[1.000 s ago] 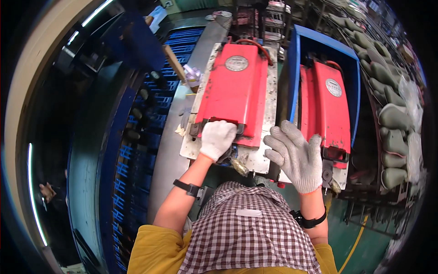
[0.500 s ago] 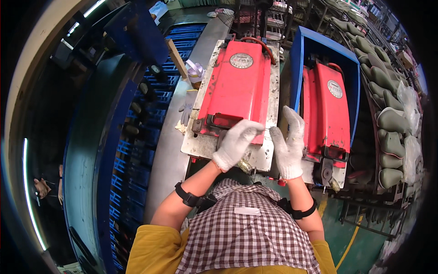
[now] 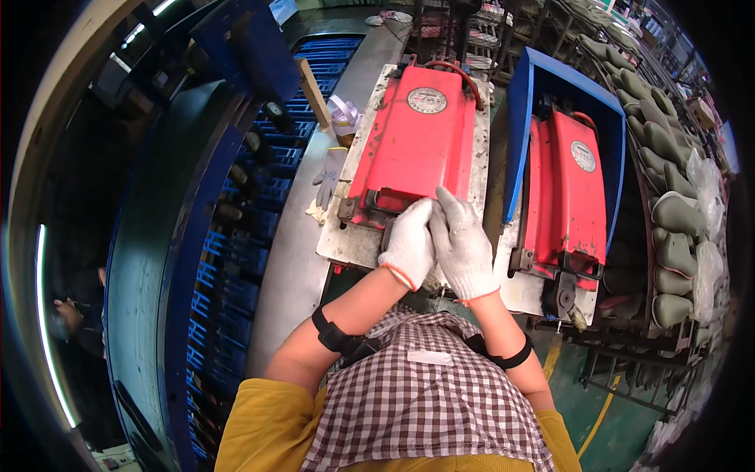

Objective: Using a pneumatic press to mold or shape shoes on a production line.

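Note:
My left hand (image 3: 410, 242) and my right hand (image 3: 464, 250), both in white knit gloves, meet at the front edge of a red machine cover (image 3: 413, 149). The left fingers are curled, and what they close on, if anything, is hidden. My right fingers are stretched out and angled over the left fingertips, with the right thumb against the left hand. The cover has a round silver emblem and sits on a scuffed pale plate (image 3: 346, 248). Its black front handle (image 3: 385, 200) shows just beyond my left hand.
To the right, a second red machine cover (image 3: 565, 181) stands inside a blue metal hood (image 3: 515, 145). Racks of olive-grey, saddle-shaped pads (image 3: 676, 214) line the far right. A grey glove (image 3: 328, 179) and a lidded cup (image 3: 344, 116) rest on the metal ledge (image 3: 291, 275), beside blue slatted machinery.
My hands were apart, the right one raised with fingers spread. They have come together at the cover's front edge, the right moving left and the left slightly right.

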`<state>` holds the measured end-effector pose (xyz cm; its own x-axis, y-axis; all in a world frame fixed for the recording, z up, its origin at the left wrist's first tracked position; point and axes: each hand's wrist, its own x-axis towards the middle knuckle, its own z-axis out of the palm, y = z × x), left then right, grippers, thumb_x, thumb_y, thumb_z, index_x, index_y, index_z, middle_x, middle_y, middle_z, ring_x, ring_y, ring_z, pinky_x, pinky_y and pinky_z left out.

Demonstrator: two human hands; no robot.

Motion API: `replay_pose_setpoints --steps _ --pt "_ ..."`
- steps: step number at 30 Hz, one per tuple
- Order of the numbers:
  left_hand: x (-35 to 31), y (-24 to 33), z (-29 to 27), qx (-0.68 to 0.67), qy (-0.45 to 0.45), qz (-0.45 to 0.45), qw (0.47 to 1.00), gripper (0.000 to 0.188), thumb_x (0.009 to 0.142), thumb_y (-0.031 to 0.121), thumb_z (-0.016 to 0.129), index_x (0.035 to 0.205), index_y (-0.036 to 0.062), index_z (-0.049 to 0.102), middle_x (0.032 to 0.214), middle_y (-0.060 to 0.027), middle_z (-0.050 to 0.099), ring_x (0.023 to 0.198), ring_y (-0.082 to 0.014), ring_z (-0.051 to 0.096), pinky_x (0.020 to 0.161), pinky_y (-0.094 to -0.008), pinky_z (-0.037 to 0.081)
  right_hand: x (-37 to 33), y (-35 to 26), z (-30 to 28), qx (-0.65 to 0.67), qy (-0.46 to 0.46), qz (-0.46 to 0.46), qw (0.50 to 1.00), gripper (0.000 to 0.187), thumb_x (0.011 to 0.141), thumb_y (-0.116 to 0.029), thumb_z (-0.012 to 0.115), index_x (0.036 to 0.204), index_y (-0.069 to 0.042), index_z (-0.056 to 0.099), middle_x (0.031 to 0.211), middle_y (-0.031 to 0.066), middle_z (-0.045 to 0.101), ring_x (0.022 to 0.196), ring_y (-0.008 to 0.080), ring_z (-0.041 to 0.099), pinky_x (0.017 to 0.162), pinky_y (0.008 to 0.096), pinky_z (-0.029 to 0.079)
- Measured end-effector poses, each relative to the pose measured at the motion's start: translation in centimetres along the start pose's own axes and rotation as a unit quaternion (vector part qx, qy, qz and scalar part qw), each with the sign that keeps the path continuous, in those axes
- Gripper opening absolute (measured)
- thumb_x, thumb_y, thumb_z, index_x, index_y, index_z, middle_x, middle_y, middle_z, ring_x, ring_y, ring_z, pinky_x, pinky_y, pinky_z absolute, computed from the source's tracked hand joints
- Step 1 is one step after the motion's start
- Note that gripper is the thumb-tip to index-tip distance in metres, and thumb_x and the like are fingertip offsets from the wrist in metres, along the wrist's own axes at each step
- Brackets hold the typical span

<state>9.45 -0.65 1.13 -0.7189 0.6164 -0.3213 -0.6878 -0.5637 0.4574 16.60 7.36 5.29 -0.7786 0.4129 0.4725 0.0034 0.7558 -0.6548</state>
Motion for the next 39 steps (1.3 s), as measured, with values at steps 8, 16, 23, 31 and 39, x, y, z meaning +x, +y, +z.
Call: replay_pose_setpoints --steps 8,16,23,31,39 --pt "3.2 6.5 -1.5 -0.090 0.085 0.030 0.992 0.021 0.110 0.025 0.051 0.098 0.0104 0.060 0.080 -0.0003 0.056 0.065 -0.0138 0.054 0.065 -0.0308 0.050 -5.0 5.7 -0.7 0.488 -0.310 0.316 0.753 0.070 0.085 -0.026 0.075 0.142 0.009 0.054 0.147 0.0147 0.060 0.136 0.0288 0.058 0.113 0.0429 0.046" --pt "-1.1 6.3 -1.1 0.355 -0.085 0.285 0.886 0.021 0.106 0.006 0.056 0.125 0.0017 0.062 0.105 -0.0045 0.066 0.100 -0.0149 0.065 0.092 -0.0328 0.054 6.4 -12.2 -8.9 0.284 0.089 0.387 0.873 0.048 0.102 -0.030 0.060 0.144 -0.007 0.062 0.130 0.0076 0.065 0.104 0.0184 0.064 0.083 0.0279 0.048" --pt "3.4 4.2 -6.4 0.877 -0.063 0.325 0.349 0.032 0.097 0.041 0.058 0.080 0.0164 0.069 0.075 -0.0092 0.069 0.072 -0.0295 0.071 0.069 -0.0461 0.051 2.6 -14.3 -14.7 -0.069 0.041 -0.137 0.987 0.062 0.090 -0.012 0.055 0.150 0.004 0.054 0.157 0.0146 0.052 0.120 0.0230 0.065 0.104 0.0307 0.047" --pt "6.0 0.7 -8.1 0.796 -0.002 0.441 0.414 0.030 0.090 0.040 0.066 0.078 0.0133 0.066 0.075 -0.0072 0.066 0.070 -0.0279 0.067 0.074 -0.0449 0.049 4.7 -19.7 -11.6 0.079 -0.109 -0.275 0.952 0.062 0.090 -0.011 0.056 0.149 0.004 0.054 0.157 0.0145 0.052 0.121 0.0229 0.065 0.104 0.0310 0.048" --pt "6.2 0.9 -8.0 0.800 -0.006 0.427 0.421 0.031 0.091 0.042 0.065 0.080 0.0134 0.066 0.076 -0.0075 0.066 0.071 -0.0274 0.067 0.075 -0.0445 0.048 5.9 -21.0 -10.5 0.129 -0.171 -0.318 0.923 0.061 0.090 -0.010 0.056 0.149 0.004 0.054 0.156 0.0145 0.053 0.121 0.0228 0.065 0.104 0.0313 0.048"
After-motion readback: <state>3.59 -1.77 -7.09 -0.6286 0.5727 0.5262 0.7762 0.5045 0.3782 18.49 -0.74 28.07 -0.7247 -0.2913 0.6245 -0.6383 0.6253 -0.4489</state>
